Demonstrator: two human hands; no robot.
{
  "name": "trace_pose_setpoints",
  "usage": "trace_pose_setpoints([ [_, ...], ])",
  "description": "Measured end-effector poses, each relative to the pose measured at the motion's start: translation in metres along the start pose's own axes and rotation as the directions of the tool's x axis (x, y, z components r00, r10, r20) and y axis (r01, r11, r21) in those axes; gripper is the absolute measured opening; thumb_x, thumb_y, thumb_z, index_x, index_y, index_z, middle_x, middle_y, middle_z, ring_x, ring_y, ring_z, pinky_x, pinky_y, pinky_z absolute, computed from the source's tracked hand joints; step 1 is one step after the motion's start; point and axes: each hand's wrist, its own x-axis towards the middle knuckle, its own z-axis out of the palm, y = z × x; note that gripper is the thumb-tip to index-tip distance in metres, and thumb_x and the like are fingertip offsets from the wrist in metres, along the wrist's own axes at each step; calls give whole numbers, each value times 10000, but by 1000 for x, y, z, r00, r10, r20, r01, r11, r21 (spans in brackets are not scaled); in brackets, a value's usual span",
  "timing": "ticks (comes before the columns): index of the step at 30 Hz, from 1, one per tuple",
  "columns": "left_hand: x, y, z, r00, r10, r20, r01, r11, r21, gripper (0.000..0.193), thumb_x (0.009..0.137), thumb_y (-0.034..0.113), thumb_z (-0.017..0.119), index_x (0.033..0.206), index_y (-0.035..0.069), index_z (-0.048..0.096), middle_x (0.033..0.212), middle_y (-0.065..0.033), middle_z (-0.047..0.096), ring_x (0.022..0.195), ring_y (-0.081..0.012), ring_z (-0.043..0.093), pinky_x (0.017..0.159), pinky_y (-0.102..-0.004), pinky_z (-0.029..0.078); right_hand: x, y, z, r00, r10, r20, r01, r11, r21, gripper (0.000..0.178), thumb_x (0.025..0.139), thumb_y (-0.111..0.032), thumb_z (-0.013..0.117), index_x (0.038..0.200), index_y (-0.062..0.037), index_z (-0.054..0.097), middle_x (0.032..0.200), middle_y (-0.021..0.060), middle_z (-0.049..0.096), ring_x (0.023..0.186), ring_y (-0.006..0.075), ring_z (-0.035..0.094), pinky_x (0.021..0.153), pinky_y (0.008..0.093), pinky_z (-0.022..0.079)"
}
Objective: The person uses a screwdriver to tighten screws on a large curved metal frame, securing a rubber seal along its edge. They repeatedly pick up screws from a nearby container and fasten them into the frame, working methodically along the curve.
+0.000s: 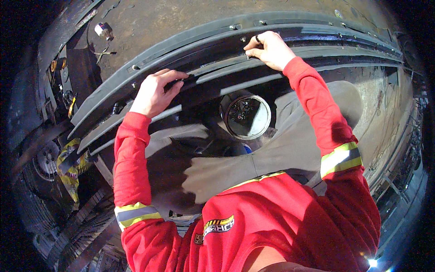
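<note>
A long, curved dark metal rail [217, 69] spans the work in front of me, with bolts along its channel. My left hand [156, 92] is closed over the rail's edge, fingers and thumb curled. A small dark piece shows by those fingertips, its kind unclear. Farther right, my right hand [269, 51] pinches a small metal bolt [248, 57] at the same rail; the fingers partly cover it. One bolt [243, 40] stands in the channel just left of that hand. Others, such as a bolt [135, 67], sit toward the left end.
Between my legs stands a round can [262, 123] with small loose hardware inside. A bottle [104, 31] lies on the stained brown surface beyond the rail. At left are a yellow crumpled bag [69, 170] and a wheel-like round part [46, 159]. Something blue [246, 148] shows below the can.
</note>
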Motion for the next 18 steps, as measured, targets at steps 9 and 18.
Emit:
trace_pose_setpoints([
  [9,-6,2,-5,998,-66,22,65,997,49,277,774,83,600,1048,40,603,939,-161,637,896,-323,616,810,-375,478,-1,8,3,998,-38,52,38,999,6,151,773,-95,670,886,5,684,815,116,682,766,169,625,729,303,482],
  [18,-45,-23,-37,946,-320,40,320,947,18,291,686,19,610,977,32,612,850,-157,639,822,-278,630,770,-351,488,-1,10,0,995,-81,62,84,996,-43,156,795,-88,661,919,4,682,845,108,689,799,134,625,750,284,483],
])
